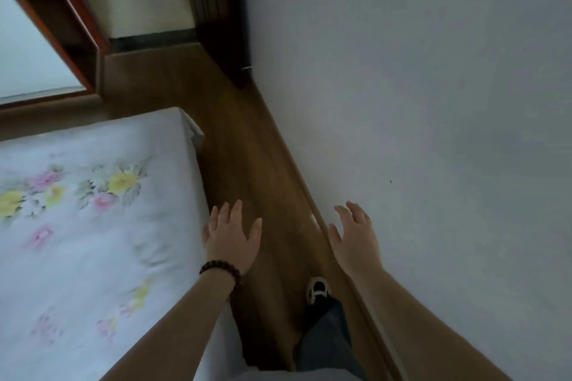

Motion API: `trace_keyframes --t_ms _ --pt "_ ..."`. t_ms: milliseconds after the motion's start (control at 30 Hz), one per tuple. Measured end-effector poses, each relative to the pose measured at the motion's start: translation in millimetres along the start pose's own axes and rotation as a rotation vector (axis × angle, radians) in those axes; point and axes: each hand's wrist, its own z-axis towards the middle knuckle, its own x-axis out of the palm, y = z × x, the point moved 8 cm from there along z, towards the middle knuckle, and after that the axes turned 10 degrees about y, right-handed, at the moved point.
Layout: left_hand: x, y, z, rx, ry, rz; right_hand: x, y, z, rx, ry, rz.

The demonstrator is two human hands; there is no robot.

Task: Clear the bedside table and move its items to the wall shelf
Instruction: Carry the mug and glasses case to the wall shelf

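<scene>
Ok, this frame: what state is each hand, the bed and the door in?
Left hand: open, fingers spread, holding nothing, beaded bracelet on its wrist.
Right hand: open, holding nothing, near the wall.
Bed: covered by a floral sheet.
Door: open.

No legible text, label, brand, number or sign is found anywhere in the view. The bed sheet (93,210) carries a printed flower pattern only, without lettering. The wall (433,102) is plain and unmarked. The shoe (317,289) shows no readable mark; it is too small and blurred to tell.
</scene>
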Motion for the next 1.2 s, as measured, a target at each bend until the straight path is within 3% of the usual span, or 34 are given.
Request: trace_keyframes --t_ms 400,700,967,1200 --pt "-104 -7 238 -0.277 -0.143 -0.112 -32 110 317 -0.333 0.101 -0.117" --pt "-180 -9 386 -0.395 -0.194 -0.175 -42 198 502 -0.445 0.163 -0.187" --pt "-232 54 537 -0.454 -0.248 -0.211 -14 295 662 -0.524 0.181 -0.214" --pt "-333 157 670 -0.579 -0.327 -0.309 29 469 802 -0.635 0.237 -0.270"
